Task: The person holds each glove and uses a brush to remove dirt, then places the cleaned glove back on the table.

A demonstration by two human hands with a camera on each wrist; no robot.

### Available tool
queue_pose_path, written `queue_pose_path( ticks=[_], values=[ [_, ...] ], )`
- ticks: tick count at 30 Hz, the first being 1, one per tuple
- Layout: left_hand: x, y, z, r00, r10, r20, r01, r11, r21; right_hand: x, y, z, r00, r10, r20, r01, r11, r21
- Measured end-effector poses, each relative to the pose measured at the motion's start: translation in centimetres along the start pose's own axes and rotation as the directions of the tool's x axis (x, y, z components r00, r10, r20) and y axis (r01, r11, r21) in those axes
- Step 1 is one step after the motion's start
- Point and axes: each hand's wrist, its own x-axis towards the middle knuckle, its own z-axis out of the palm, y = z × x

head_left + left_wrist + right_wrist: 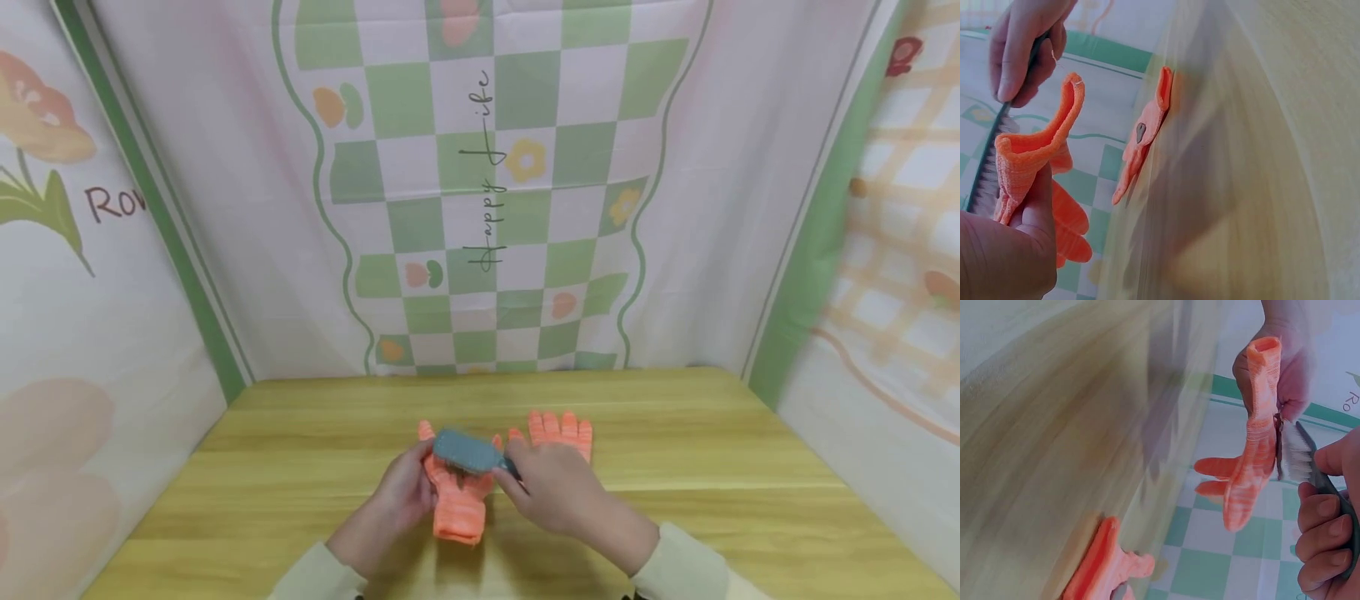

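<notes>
An orange knitted glove (460, 510) is held above the table by my left hand (405, 487), its cuff toward me. My right hand (555, 487) grips the dark handle of a grey-blue brush (467, 451), which lies over the glove's palm side. In the right wrist view the pale bristles (1296, 453) touch a dark patch on the glove (1260, 440). The left wrist view shows my left thumb (1038, 203) against the glove near its open cuff (1041, 140). A second orange glove (558, 429) lies flat just beyond my right hand; a dark mark (1140, 132) shows on it.
The wooden table (300, 467) reaches back to a hanging cloth (465, 225) with green and white checks and lettering. More printed cloth hangs on the left (82, 333) and right (885, 275) sides.
</notes>
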Motion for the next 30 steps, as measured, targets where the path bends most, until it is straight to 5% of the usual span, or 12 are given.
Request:
queue_pose_path(
  ticks=[30],
  values=[
    [-0.2, 0.9, -0.5, 1.000, -0.007, -0.027, 0.006, 1.000, -0.023, -1.7, 0.8, -0.5, 0.999, 0.024, 0.026, -0.024, 1.000, 0.006]
  ],
)
